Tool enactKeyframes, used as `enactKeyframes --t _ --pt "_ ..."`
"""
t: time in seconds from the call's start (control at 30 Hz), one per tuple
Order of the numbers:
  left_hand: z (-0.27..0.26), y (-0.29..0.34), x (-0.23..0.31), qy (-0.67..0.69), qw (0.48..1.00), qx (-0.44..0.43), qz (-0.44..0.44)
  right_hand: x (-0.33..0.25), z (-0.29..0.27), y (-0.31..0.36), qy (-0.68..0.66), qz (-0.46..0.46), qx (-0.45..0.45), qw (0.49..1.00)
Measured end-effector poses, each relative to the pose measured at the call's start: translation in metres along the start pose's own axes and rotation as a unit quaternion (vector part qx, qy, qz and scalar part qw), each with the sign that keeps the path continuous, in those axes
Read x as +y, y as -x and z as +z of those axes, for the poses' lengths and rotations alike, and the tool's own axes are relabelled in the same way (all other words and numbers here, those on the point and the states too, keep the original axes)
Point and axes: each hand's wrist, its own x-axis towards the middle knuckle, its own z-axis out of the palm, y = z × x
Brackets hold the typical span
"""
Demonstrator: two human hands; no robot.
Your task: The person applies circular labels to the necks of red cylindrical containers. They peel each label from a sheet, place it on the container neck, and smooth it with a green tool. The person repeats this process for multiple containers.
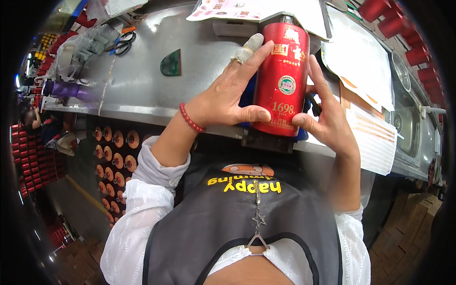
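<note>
Steel bench (pixel 137 92), red bottle (pixel 283 71) at upper centre of the frame

Cupped now between left hand (pixel 230 92), spread along one side, and right hand (pixel 330 116), spread along the other — thumbs (pixel 260 115) on the front. Best kept square: light, even pressure, no twisting — no rubbing the gold print (pixel 283 108).

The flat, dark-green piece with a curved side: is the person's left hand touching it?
Apart. The head view shows bare, silvery metal worktop between the green piece and the left hand.
</note>
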Motion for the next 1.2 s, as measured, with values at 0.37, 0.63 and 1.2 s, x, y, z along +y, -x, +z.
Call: enactKeyframes --t 0.37,0.63,1.2 --pt "-0.003 -0.028 0.008 -0.168 0.984 0.055 0.018 -0.008 -0.001 -0.009 0.072 -0.024 -0.006 0.997" --pt "-0.004 -0.029 0.015 -0.185 0.982 0.042 -0.012 -0.005 -0.002 -0.016 0.1 -0.012 -0.011 0.995" --pt "0.0 -0.016 0.007 -0.038 0.996 0.078 -0.009 -0.012 -0.008 -0.011 0.068 0.016 -0.014 0.997"
